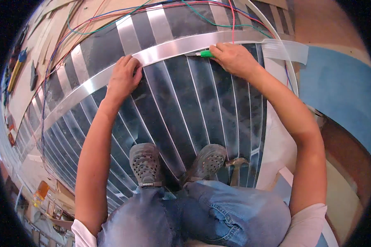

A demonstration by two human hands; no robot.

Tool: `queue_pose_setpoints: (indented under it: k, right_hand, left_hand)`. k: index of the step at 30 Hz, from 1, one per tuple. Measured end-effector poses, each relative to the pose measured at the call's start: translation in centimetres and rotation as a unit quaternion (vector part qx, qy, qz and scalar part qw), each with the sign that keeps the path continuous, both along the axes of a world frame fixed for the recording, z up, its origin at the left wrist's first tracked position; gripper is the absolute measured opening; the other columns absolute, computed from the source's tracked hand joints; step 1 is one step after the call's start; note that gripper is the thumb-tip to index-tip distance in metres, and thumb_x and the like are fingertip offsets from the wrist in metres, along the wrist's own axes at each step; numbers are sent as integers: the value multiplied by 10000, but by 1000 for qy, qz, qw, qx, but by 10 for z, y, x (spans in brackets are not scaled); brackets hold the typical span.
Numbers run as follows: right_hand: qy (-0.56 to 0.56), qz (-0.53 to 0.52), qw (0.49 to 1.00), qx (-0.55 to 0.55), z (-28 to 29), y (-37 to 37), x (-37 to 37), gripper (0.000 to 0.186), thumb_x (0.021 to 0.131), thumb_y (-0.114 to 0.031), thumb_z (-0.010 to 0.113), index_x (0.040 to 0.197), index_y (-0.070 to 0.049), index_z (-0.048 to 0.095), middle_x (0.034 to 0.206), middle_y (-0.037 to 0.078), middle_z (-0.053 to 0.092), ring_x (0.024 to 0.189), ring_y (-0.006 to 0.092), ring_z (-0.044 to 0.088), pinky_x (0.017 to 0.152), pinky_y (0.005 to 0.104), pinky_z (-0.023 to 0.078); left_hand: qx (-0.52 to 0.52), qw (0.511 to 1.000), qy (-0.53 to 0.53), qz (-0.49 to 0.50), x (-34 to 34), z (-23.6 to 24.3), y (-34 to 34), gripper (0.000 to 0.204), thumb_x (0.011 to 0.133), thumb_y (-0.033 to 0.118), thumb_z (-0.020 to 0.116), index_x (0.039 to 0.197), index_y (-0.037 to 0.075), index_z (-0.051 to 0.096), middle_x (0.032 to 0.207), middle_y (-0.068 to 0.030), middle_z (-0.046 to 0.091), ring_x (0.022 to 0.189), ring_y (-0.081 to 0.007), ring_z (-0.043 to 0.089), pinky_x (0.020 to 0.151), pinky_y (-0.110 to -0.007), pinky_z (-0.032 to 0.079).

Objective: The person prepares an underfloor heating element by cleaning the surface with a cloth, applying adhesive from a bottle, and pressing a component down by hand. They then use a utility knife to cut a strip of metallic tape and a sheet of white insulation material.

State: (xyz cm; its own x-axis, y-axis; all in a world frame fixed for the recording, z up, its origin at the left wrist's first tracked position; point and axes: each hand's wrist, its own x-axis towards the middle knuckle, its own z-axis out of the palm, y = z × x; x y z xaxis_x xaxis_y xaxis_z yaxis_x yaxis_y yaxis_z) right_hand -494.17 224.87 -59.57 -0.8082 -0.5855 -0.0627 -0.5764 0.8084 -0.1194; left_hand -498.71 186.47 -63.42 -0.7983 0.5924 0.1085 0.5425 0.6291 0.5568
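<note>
Slim green-handled tool (206, 53), narrow greyish tip toward nine o'clock, located at twelve o'clock beside the lower edge of a smooth, bright silver strip (173, 47); the right hand (236, 60), at one o'clock, has its grip closed around the handle. Left hand (124, 76), at ten o'clock: fingers on the strip, whether its grip pinches cannot be told. Dark, glossy floor sheet (181, 99) below the strip, ruled with thin pale lines, hammer (235, 164) at four o'clock.

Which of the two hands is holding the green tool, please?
The right hand: it grips the green tool, while the left hand touches the shiny metal strip.
</note>
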Motion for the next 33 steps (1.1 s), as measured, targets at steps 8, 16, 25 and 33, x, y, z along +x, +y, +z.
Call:
queue_pose_setpoints:
  k: [8,16,25,33]
  right_hand:
    - [7,5,1000,-24,-6,6,-3,306,917,-206,683,1165,-39,621,906,105,609,833,302,660,682,414,535]
    - [10,-8,1000,-27,-7,38,0,218,939,-216,622,1103,-75,600,898,114,628,826,317,683,670,438,559]
    - [8,-46,999,13,-1,97,3,281,895,-195,689,1133,-73,602,937,111,629,840,335,672,688,439,550]
    - [3,-125,990,63,13,187,27,283,879,-172,686,1128,-98,573,987,132,643,863,371,671,714,484,551]
  left_hand:
    - [-50,998,-29,-9,0,10,0,125,885,53,663,992,9,617,986,-162,588,978,-378,591,872,-453,504]
    - [-75,997,13,-31,-2,12,40,239,900,227,725,1025,51,622,1006,-140,596,986,-353,598,865,-444,501]
    - [-70,989,72,-104,-12,-6,92,131,941,160,639,973,45,586,993,-146,587,1003,-358,580,901,-450,481]
    - [-44,992,60,-103,-13,-11,88,128,950,126,640,1010,27,587,1014,-174,584,1014,-384,575,922,-470,479]
